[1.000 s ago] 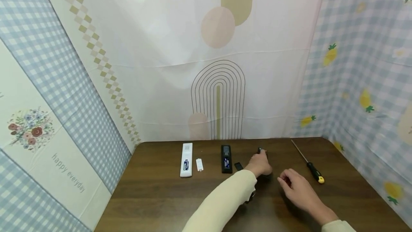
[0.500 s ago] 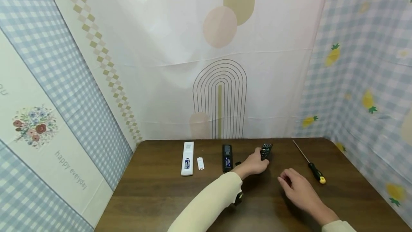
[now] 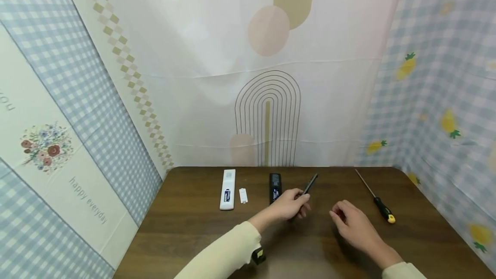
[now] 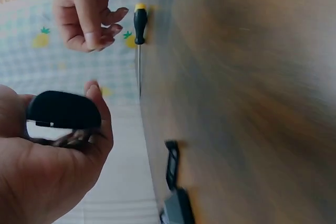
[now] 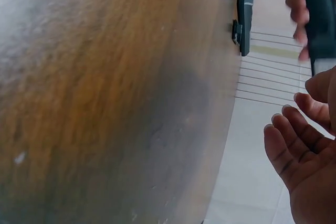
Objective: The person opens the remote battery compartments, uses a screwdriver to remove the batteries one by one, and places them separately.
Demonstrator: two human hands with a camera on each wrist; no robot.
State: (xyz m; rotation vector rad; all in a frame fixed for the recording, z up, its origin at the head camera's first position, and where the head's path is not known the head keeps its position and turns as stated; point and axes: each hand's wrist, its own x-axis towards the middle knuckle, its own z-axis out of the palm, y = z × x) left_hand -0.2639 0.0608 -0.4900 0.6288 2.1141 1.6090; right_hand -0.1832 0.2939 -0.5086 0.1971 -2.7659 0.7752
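My left hand (image 3: 292, 206) grips a black remote control (image 3: 310, 183), raised off the table and tilted on edge. In the left wrist view, the rounded end of this remote control (image 4: 63, 109) lies between the thumb and fingers. My right hand (image 3: 354, 225) is to its right with loosely bent fingers and holds nothing. Its fingers (image 5: 294, 140) point toward the held remote in the right wrist view. Behind the left hand lies a second black remote control (image 3: 275, 181), face down with batteries exposed. Its small black battery cover (image 4: 172, 165) shows in the left wrist view.
A white remote control (image 3: 227, 189) lies at the left with its battery compartment uncovered, beside a white battery cover (image 3: 243, 195). A screwdriver (image 3: 383, 209) with a black and yellow handle lies at the right on the brown table (image 3: 186, 227). Fabric hangs behind the table.
My left hand has picked up the remote control from the back of the table and drawn it left and nearer, turning it on edge. My right hand has barely moved.
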